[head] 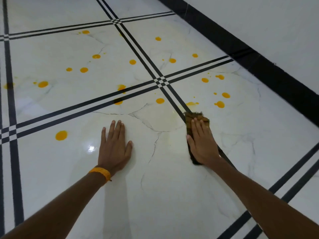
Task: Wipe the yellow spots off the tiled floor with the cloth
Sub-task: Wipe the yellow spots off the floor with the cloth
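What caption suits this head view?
Right hand presses brown cloth on tiled floor near yellow spots; left hand braces.

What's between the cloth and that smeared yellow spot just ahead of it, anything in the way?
Nothing visible. The right hand presses the cloth flat on the floor, and only bare tile and a black inlay stripe, flush with the floor, lie between it and the smeared spot. The left hand rests well aside.

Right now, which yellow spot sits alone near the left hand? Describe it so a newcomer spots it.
Start at the left hand pressed flat on the white tiled floor. Look left of its fingers: one large yellow spot sits alone on that tile, while every other spot lies beyond the black double stripe.
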Available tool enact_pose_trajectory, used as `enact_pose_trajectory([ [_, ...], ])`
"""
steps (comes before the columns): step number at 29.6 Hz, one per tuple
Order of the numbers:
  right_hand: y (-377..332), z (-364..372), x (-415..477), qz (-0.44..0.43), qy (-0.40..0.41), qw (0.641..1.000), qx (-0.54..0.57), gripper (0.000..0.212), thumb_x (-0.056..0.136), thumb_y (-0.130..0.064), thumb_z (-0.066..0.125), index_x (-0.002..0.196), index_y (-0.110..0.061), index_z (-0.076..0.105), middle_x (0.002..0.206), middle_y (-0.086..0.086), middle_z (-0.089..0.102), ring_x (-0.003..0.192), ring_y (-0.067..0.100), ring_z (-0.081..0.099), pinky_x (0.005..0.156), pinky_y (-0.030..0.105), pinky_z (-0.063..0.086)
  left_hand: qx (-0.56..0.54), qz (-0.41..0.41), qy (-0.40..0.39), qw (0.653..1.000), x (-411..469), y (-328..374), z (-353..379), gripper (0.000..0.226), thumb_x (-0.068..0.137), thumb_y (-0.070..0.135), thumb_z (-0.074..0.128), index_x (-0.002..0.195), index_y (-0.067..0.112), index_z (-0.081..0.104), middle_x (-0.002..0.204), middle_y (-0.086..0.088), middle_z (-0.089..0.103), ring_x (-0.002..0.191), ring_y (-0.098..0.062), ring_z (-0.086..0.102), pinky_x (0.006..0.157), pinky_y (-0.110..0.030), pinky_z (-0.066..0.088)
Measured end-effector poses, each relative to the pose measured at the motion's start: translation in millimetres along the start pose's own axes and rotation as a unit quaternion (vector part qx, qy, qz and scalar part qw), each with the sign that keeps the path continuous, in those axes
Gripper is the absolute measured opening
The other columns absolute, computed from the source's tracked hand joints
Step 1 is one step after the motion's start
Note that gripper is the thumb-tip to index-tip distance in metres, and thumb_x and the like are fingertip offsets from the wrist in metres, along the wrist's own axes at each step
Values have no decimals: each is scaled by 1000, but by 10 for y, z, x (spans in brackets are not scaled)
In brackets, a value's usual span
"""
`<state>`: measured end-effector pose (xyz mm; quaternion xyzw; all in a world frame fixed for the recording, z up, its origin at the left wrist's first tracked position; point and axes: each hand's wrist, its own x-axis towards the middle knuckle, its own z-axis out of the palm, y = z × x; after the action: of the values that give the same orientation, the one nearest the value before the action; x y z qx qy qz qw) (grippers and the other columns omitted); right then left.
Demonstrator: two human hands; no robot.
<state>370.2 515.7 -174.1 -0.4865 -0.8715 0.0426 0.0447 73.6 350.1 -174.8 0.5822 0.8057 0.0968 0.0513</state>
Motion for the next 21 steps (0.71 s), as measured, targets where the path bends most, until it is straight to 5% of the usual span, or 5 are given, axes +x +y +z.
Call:
enact_pose_trajectory([
  [3, -500, -3, 445, 23, 14, 1000, 9, 72, 101, -44, 15, 156, 1, 27, 163, 19, 29, 152, 38, 22, 125, 50, 15, -37, 11, 6, 999, 307, 156, 33, 81, 94, 53, 9, 158, 4, 8, 167, -10, 2, 154, -25, -3, 125, -45, -1],
  [8, -630, -43, -388, -179, -36, 982, 51, 64, 105, -43, 29, 161, -13, 18, 169, 2, 16, 157, 22, 6, 128, 42, 7, -36, 4, -6, 999, 614, 342, 130, 79, 94, 50, 6, 158, 3, 9, 167, -12, 5, 155, -24, 0, 126, -42, 1],
  [12, 297, -59, 93, 0, 12, 999, 38, 68, 102, -44, 27, 157, -3, 29, 163, 16, 29, 153, 35, 22, 124, 51, 20, -13, -2, 4, 1000, 600, 365, 180, 73, 97, 45, 10, 158, 5, 10, 167, -11, 8, 155, -24, 5, 126, -45, 6],
  [15, 18, -27, 600, 87, 17, 996, 25, 74, 100, -46, 19, 155, 3, 27, 162, 23, 30, 149, 40, 27, 124, 50, 18, -12, 2, 2, 1000, 617, 377, 185, 71, 98, 44, 12, 158, 6, 8, 167, -10, 7, 155, -22, 4, 126, -44, 6],
  [21, -195, -57, -328, -149, -36, 987, 52, 65, 106, -44, 27, 161, -13, 14, 170, 3, 13, 157, 21, 2, 127, 46, 12, -10, 0, 10, 1000, 616, 364, 193, 70, 99, 43, 14, 158, 6, 11, 167, -10, 11, 155, -22, 6, 126, -44, 7],
])
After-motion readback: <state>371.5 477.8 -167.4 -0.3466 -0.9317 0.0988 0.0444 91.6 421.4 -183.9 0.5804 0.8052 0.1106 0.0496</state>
